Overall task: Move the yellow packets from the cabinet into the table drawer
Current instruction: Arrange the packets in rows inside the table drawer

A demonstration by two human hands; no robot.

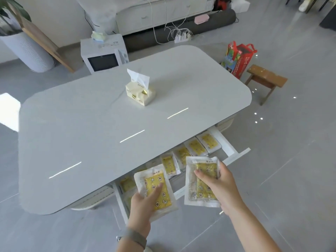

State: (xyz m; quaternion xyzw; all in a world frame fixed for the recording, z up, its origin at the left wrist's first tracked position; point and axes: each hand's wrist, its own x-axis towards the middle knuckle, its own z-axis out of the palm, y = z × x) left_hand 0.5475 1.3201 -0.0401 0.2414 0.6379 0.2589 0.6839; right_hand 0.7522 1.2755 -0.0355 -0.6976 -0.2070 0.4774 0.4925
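Left hand (143, 202) grips yellow star-print clear-edged packet (157, 190) lower centre, thumb on top; right hand (218, 184) pinches second yellow packet (201, 180) over open white table drawer (236, 153); more packets (196, 147) rowed inside, print unreadable; bare grey floor at right

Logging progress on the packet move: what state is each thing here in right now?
Drawer: pulled open, packets lined up inside.
Left hand: holds a yellow packet above the drawer.
Right hand: holds another packet.
Tissue pack: open, tissue sticking up.
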